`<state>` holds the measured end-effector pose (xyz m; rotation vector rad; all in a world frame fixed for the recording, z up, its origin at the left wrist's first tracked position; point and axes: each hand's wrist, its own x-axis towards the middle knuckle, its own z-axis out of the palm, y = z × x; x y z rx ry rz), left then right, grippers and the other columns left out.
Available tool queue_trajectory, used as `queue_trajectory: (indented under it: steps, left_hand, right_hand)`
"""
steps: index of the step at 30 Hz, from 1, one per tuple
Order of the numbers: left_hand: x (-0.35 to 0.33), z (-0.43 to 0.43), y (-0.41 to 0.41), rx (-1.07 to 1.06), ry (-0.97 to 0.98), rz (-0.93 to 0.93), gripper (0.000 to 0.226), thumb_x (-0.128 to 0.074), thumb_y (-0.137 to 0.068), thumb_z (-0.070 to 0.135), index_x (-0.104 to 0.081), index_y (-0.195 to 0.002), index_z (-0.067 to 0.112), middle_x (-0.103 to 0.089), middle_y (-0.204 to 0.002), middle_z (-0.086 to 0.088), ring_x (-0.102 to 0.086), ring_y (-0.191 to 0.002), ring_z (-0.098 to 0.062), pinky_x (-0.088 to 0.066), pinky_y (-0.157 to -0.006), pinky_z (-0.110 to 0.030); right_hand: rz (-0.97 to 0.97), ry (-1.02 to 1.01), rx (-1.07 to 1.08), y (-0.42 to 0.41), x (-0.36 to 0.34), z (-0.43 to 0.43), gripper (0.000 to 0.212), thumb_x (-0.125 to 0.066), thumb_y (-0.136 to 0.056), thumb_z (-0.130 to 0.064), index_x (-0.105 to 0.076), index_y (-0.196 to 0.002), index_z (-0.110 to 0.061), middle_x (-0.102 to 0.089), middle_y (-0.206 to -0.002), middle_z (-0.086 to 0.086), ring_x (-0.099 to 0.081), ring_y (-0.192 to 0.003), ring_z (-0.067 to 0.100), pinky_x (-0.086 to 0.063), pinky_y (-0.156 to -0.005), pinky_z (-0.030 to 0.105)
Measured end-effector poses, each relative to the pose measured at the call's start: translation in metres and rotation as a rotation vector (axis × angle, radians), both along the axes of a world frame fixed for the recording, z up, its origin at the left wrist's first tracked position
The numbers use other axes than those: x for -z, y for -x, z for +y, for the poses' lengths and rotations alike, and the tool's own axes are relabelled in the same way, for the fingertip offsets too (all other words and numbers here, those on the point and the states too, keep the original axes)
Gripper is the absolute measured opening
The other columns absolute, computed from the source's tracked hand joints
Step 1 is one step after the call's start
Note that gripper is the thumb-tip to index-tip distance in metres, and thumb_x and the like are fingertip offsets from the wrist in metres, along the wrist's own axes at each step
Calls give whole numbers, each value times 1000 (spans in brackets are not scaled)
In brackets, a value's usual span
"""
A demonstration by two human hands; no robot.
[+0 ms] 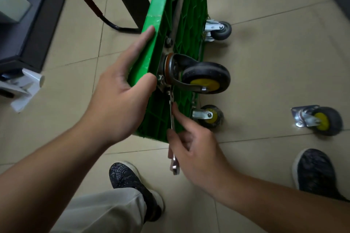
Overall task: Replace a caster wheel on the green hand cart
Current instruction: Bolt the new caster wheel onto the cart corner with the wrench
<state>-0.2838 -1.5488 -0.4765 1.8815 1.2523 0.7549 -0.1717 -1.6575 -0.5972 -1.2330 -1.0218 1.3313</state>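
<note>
Green plastic hand cart [157, 15] stands tipped on edge on the tiled floor [265, 62], its ribbed underside facing right. The left hand [121, 89] grasps the cart's near corner, fingers laid along the top face and thumb hooked onto the underside beside the mounted caster [206, 80], which has a black tyre and yellow hub. Just below that caster, the right hand [195, 149] pinches a steel wrench [172, 117] whose upper end sits at the caster plate's bolt. A loose caster [320, 120] lies well right of the cart.
</note>
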Motion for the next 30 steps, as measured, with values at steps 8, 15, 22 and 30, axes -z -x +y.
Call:
queue_trajectory:
  steps: [8, 15, 22, 30]
  left_hand:
    - [-4, -3, -1, 8, -15, 44, 75, -52, -83, 21, -44, -150, 54, -51, -116, 56, -60, -97, 18, -45, -72, -2]
    - [-6, -1, 2, 16, -17, 26, 74, -55, -85, 15, -47, -151, 47, -50, -126, 47, -53, -108, 26, -40, -80, 3]
    - [-8, 0, 4, 45, -9, 39, 74, -53, -85, 17, -43, -153, 45, -46, -139, 35, -53, -111, 24, -44, -77, 1]
    - [-5, 0, 5, 50, -19, 47, 75, -52, -85, 14, -43, -155, 40, -47, -145, 31, -53, -120, 19, -45, -83, -1]
  right_hand:
    - [232, 160, 43, 8, -52, 15, 34, -50, -105, -20, -59, -107, -52, -65, -54, 8, -66, -46, 37, -41, -38, 22]
    - [176, 1, 75, 21, -39, -3, 51, -54, -93, -34, -46, -117, -80, -64, -57, 7, -62, -42, 19, -51, -43, 32]
    - [-354, -290, 51, 2, 23, -39, 62, -57, -98, -24, -39, -156, -35, -42, -59, -12, -40, -48, 3, -49, -51, 22]
    - [-775, -619, 163, -50, 60, 7, 55, -63, -91, -6, -49, -144, 1, -34, -83, -23, -28, -69, -3, -41, -65, 12]
